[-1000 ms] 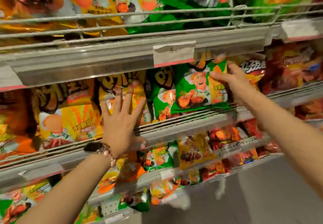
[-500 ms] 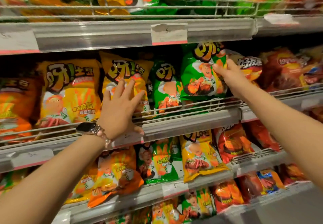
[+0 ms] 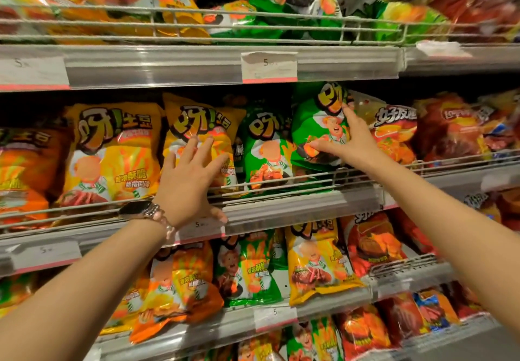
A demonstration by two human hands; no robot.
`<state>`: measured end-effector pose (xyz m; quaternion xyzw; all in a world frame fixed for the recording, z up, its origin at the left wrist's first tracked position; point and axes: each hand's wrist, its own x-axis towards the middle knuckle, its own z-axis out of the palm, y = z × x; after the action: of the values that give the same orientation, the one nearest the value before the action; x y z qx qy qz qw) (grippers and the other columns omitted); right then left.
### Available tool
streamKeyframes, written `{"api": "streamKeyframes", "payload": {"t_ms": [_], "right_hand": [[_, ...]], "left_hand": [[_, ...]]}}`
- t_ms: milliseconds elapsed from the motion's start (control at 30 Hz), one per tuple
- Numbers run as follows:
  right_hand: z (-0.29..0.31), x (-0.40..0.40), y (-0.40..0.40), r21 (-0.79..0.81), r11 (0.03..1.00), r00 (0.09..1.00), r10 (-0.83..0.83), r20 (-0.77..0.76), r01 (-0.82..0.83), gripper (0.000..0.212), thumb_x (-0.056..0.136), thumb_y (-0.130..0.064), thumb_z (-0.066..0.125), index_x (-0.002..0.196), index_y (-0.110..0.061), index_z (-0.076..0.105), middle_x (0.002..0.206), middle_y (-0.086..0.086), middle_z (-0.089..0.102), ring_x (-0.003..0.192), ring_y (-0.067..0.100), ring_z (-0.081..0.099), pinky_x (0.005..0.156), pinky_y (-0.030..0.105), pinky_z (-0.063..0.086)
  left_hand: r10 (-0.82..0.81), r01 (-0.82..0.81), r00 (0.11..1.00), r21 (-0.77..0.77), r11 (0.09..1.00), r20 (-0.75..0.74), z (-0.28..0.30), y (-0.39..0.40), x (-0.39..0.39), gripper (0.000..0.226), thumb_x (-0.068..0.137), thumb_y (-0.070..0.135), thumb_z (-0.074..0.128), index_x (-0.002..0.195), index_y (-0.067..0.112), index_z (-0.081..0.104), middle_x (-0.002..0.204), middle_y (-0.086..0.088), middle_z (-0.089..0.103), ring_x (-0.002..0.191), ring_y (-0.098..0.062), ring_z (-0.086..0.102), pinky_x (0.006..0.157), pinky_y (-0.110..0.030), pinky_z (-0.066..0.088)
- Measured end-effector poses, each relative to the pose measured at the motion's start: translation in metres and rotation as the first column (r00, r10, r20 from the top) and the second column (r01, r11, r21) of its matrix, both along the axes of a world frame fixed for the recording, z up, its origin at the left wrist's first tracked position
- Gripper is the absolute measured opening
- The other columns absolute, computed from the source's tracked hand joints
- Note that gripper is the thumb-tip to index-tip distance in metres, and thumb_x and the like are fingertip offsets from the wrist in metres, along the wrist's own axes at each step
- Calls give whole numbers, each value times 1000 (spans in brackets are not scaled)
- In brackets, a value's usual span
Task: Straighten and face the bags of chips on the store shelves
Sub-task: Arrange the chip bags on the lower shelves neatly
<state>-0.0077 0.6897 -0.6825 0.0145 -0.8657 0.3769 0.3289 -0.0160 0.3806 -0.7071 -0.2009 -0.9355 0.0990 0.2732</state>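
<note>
On the middle shelf (image 3: 281,208), the left hand (image 3: 185,183), grip spread, presses a yellow bag (image 3: 197,127), hiding its picture. The right hand (image 3: 346,141), grip spread, covers a green bag (image 3: 315,124).

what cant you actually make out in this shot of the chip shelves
- Head view: the small print on the price tag is too small to read; only a "5" shows.
- The lower front of the yellow chip bag is hidden by the left hand.
- The right side of the green chip bag is hidden by the right hand.
- The orange chip bag is cut off by the left edge.
</note>
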Motion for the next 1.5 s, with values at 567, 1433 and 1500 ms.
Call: {"api": "streamKeyframes", "payload": {"t_ms": [567,1433,1500], "right_hand": [[-48,10,-19,183,963,948,-142,-286,200,70,91,-51,52,150,-29,22,159,7,7,146,27,8,115,42,16],[-244,-1,-23,51,992,891,-127,436,116,110,68,-55,76,151,-31,9,158,12,12,142,33,23,105,48,38],[-246,-2,-23,47,992,896,-126,426,117,110,66,-56,76,151,-31,10,157,13,17,140,34,28,103,48,41]], "left_hand": [[-219,289,871,98,952,-439,-67,3,22,88,62,22,85,138,10,45,149,-26,33,138,-41,29,106,-64,27],[295,-296,885,-54,954,361,-218,-3,6,122,62,78,63,151,36,-10,159,-9,1,147,-35,-5,107,-71,-1],[292,-296,891,-44,954,348,-220,-4,5,123,61,80,63,151,36,-8,159,-10,2,147,-35,-5,107,-71,-1]]}}
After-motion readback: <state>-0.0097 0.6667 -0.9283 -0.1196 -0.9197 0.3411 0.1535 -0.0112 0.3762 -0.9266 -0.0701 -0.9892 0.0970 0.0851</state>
